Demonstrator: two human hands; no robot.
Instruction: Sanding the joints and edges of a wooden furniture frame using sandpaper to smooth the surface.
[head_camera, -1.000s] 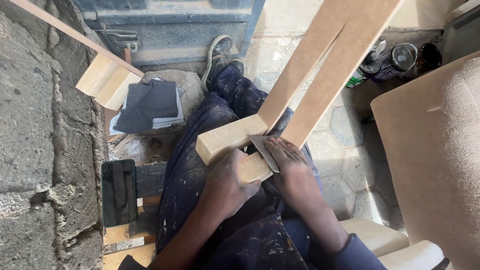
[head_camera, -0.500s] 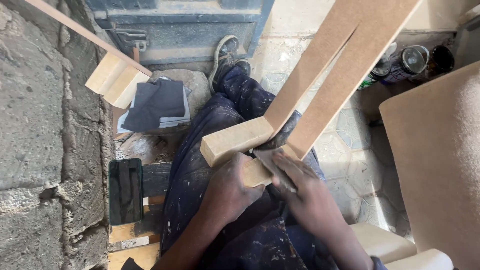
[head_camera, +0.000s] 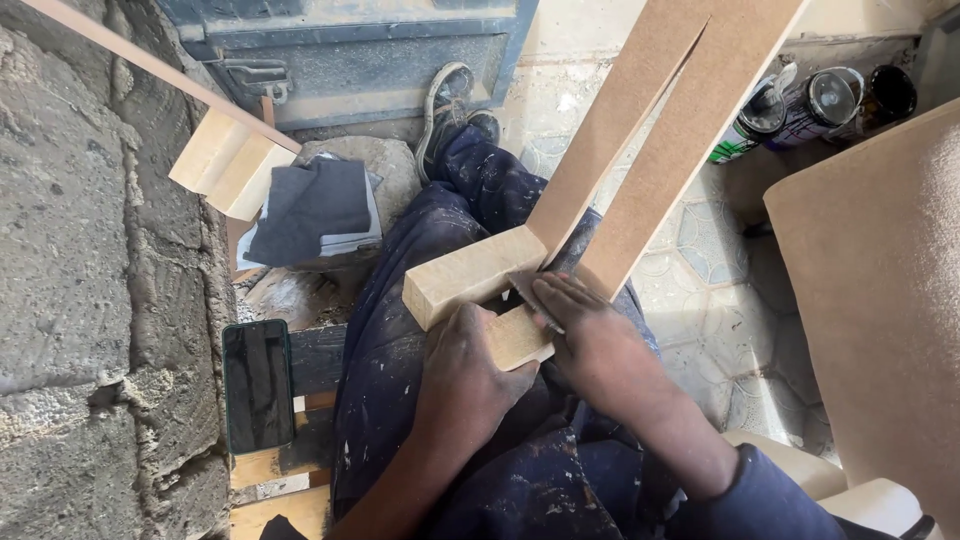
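Observation:
A wooden piece made of two long brown boards (head_camera: 650, 140) joined to a pale block (head_camera: 470, 275) rests on my lap. My left hand (head_camera: 465, 375) grips the lower block end from below and holds it steady. My right hand (head_camera: 590, 335) presses a small folded piece of grey sandpaper (head_camera: 528, 297) against the wood in the corner where the boards meet the block. Both hands sit close together on the joint.
A rough stone wall (head_camera: 90, 260) stands at the left. A black phone (head_camera: 257, 385) lies on a wooden pallet. Dark sandpaper sheets (head_camera: 315, 210) lie on a stone, a second wooden piece (head_camera: 220, 155) above them. Cans (head_camera: 790, 110) stand at the upper right, and a large brown board (head_camera: 880, 290) fills the right side.
The view shifted slightly. My right hand has slid the sandpaper a little along the joint, and my left hand keeps its hold on the block.

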